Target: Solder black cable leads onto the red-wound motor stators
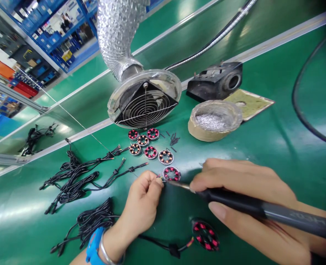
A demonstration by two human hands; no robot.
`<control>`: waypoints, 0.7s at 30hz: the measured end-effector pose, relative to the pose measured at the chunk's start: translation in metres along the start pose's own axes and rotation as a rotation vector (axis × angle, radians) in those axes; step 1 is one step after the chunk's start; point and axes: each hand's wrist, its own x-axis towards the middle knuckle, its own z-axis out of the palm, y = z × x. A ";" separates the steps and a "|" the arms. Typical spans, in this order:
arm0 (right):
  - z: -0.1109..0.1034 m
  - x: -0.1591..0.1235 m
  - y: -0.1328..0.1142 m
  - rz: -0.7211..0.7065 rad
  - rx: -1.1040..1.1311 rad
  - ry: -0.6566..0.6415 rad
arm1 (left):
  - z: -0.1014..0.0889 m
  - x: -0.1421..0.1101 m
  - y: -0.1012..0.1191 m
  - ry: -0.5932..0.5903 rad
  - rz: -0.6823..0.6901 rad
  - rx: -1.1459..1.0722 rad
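In my right hand (251,198) is a soldering iron (236,201), held like a pen, with its tip pointing left at a motor stator (171,174) with red windings. My left hand (144,200) is closed in a pinch on thin coloured wires (160,177) at that stator's left edge. The iron's tip is close to these wires; whether it touches them I cannot tell. Nearer to me lies another red-wound stator (206,235), with a black cable (174,250) running up to it.
Several more stators (151,152) lie beyond my hands, beside short black tube pieces (174,140). Coiled black cables (71,176) are at the left. A fume extractor hood (145,99) stands behind. At the right are a tub of metal shavings (215,121), a black iron stand (215,81) and a yellowish sponge (251,103).
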 end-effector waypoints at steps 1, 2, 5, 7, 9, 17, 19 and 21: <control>0.000 0.000 0.000 -0.003 0.007 -0.002 | 0.000 0.000 0.000 0.000 0.000 0.002; 0.000 0.000 -0.001 -0.008 0.011 -0.006 | 0.000 0.000 0.000 -0.003 0.001 0.003; -0.001 0.000 -0.003 -0.026 -0.005 -0.013 | -0.001 -0.001 0.000 -0.005 0.005 0.009; 0.000 -0.002 -0.005 -0.014 -0.051 -0.010 | -0.002 -0.001 0.000 -0.005 0.006 0.014; 0.000 -0.004 -0.008 0.002 -0.103 -0.008 | -0.002 -0.001 0.000 -0.006 0.007 0.018; 0.000 -0.007 -0.011 0.046 -0.132 0.061 | -0.001 -0.002 -0.001 -0.007 0.011 0.018; -0.003 -0.005 -0.010 0.008 -0.122 0.035 | -0.001 -0.002 -0.002 -0.009 0.012 0.016; -0.006 -0.004 -0.008 -0.032 -0.112 -0.003 | -0.001 -0.002 -0.002 -0.008 0.013 0.011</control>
